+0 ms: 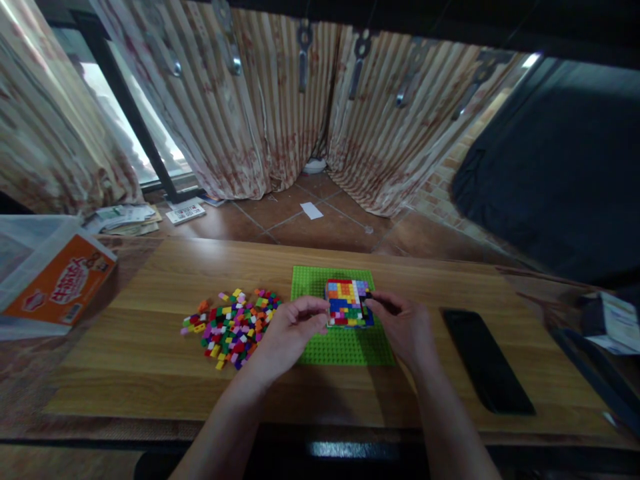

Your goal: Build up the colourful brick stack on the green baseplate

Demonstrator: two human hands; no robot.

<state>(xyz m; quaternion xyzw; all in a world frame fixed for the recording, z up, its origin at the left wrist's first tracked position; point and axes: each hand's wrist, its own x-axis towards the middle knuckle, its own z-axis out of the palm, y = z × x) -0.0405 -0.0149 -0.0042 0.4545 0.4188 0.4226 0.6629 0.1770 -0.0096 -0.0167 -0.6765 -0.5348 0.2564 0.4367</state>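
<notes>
A green baseplate (345, 350) lies on the wooden table (150, 360). On it stands a square block of many-coloured small bricks (347, 300). My left hand (290, 330) has its fingers curled against the block's left side. My right hand (403, 323) pinches at the block's right edge, where a dark brick (367, 297) shows at the fingertips. A loose pile of several coloured bricks (233, 327) lies just left of my left hand.
A black phone (485, 360) lies flat on the table right of my right hand. An orange-and-white box (55, 283) sits at the far left. Papers (125, 219) lie on the tiled floor beyond, before striped curtains (280, 100).
</notes>
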